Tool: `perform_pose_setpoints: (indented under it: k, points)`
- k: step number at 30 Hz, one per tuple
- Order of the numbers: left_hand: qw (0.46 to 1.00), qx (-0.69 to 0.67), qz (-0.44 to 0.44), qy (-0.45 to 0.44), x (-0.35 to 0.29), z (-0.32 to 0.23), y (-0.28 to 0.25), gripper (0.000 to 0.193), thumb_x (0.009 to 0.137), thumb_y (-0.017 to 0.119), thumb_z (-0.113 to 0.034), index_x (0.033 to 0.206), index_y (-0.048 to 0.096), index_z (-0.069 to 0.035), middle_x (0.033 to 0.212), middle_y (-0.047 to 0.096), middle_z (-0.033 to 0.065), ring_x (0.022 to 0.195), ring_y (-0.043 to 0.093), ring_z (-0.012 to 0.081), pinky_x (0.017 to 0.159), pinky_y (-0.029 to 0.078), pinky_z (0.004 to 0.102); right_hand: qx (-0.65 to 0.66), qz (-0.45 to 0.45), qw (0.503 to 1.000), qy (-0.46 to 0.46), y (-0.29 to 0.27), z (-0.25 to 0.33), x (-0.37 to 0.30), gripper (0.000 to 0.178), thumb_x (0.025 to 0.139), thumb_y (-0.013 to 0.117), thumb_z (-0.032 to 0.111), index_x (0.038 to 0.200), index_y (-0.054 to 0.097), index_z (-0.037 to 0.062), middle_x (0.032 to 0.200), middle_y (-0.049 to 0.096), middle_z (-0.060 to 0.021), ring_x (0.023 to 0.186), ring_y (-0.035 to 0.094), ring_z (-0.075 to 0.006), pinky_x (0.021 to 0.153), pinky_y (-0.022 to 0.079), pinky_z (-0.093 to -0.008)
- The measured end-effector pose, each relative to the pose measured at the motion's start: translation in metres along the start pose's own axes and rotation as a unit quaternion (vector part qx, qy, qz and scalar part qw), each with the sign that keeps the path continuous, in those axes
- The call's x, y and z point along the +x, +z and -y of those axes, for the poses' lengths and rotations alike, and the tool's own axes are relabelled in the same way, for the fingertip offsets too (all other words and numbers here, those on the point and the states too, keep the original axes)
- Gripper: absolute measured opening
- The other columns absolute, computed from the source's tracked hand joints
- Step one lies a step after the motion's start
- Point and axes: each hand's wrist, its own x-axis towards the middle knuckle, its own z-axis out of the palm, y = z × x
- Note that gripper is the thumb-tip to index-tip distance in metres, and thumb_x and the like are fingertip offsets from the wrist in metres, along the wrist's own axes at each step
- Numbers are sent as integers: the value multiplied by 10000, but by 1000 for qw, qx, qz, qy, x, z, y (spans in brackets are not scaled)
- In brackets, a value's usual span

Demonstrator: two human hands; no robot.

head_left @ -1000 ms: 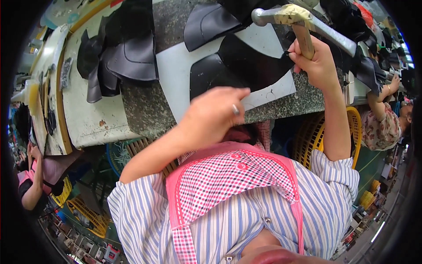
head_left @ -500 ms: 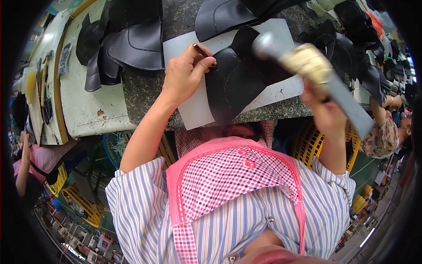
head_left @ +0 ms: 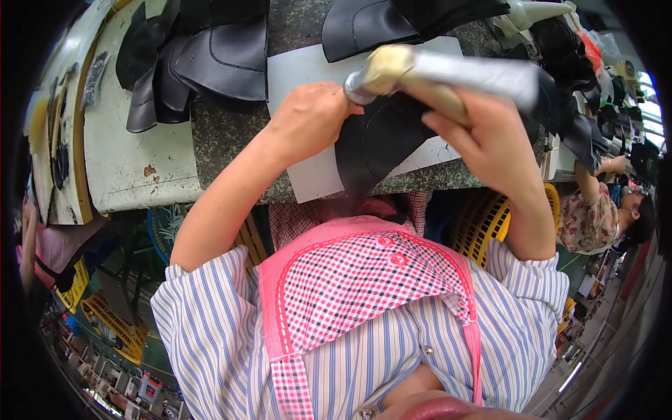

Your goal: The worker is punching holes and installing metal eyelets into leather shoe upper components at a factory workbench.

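Note:
My right hand (head_left: pixel 490 136) is closed around the handle of a hammer (head_left: pixel 388 68), which has a round metal face, a yellowish wrapped part and a long grey end blurred by motion. The face is over my left hand (head_left: pixel 304 119), at its fingertips. My left hand is closed in a pinch; the short dark punch seen in it earlier is now hidden behind the hand and hammer. Below the hammer lies a black leather piece (head_left: pixel 374 147) with a curved line of marks, on a white board (head_left: pixel 311 178). The hammer and right hand cover part of it.
Stacked black leather pieces (head_left: pixel 220 59) lie on the left of the speckled worktop (head_left: pixel 231 143), with more leather pieces (head_left: pixel 378 24) at the back. A yellow plastic basket (head_left: pixel 483 217) stands below the table edge. Another person (head_left: pixel 595 210) works at the far right.
My right hand has swung the hammer left, bringing its face to the left fingertips. My left hand has turned, hiding the punch. The view has shifted slightly.

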Motion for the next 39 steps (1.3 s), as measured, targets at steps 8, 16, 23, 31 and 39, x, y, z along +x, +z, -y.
perform_pose_setpoints:
  k: [8,16,23,31,39]
  points:
    - [944,-247,59,-209,7,2,-11,75,812,492,-77,837,478,-8,729,604,108,689,598,197,624,463,286,194,-221,954,-63,-34,15,2,147,795,576,155,815,549,12,620,480,6,510,393,-44,439,288,-172]
    - [935,-234,53,-261,8,-5,-12,96,793,531,-83,851,499,-13,823,624,92,720,598,187,684,455,285,92,-53,994,-2,-23,-26,25,118,748,596,103,798,530,19,547,418,-9,512,391,-79,483,338,-225]
    - [988,-154,-7,-1,57,-6,41,137,658,654,-135,735,575,-55,1036,493,163,1068,394,327,882,342,386,-239,-211,946,-68,-32,-100,125,365,666,667,356,797,571,29,692,590,-73,669,578,-216,598,422,-317]
    - [920,-363,-80,-126,64,26,-108,51,733,574,-52,779,560,-34,728,546,-17,679,511,65,667,415,210,-208,-165,963,40,-49,-120,118,346,638,691,273,804,523,21,728,579,-112,689,572,-209,591,414,-311]
    - [955,-140,-239,-110,52,60,-142,140,797,567,-132,891,588,-30,900,608,45,831,541,85,737,397,204,233,-70,968,58,-50,-59,27,186,663,656,24,728,483,45,687,447,43,631,408,-47,578,342,-190]
